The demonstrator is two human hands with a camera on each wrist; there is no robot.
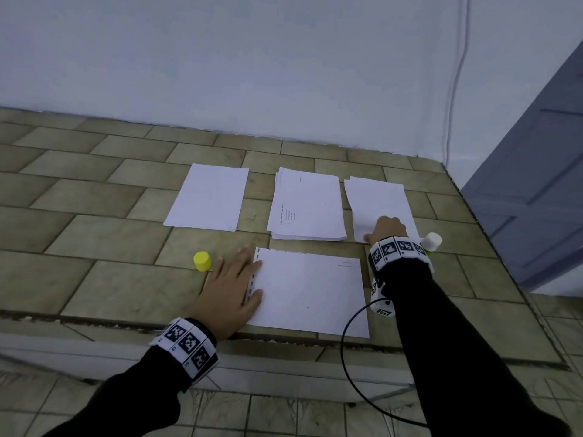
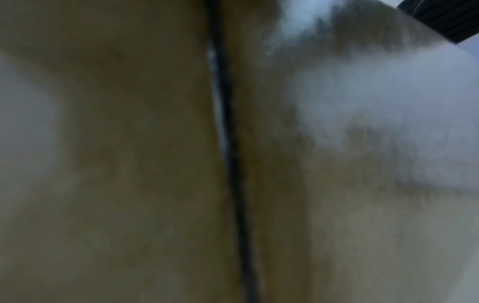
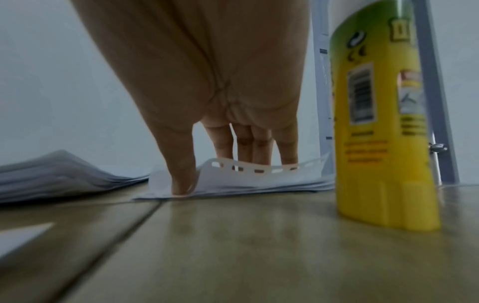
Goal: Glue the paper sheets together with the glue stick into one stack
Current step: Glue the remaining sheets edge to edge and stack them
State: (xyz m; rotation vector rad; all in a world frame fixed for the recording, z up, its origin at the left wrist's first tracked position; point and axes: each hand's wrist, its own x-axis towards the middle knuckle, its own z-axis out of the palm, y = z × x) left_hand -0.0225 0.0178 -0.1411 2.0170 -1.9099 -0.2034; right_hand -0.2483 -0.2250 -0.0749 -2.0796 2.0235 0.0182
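The right hand (image 1: 387,230) reaches to the small pile of sheets (image 1: 378,203) near the worktop's far right corner, thumb planted at the pile's near edge and fingers curled over the top sheet (image 3: 256,168), lifting its punched margin off the rest. The left hand (image 1: 230,293) lies flat with straight fingers on the left edge of the glued stack (image 1: 310,291), which sits at the worktop's near edge, holding it steady.

The step in hand seems to be picking up the next sheet to add to that stack. The next move calls for peeling only one sheet free, carrying it over the stack and squaring its punched edge to the one below; whether fresh glue is first needed cannot be told.

The glue stick (image 3: 381,127) stands uncapped and upright just beside the right wrist, by the right edge; its yellow cap (image 1: 202,261) stands near the left hand. Two more paper piles (image 1: 307,205) lie along the far side of the worktop (image 1: 94,234).

The right wrist view alone shows the lifted, perforated margin and the thumb's placing; the head view alone gives the layout. The left wrist view is blurred, showing only tile and a dark seam.
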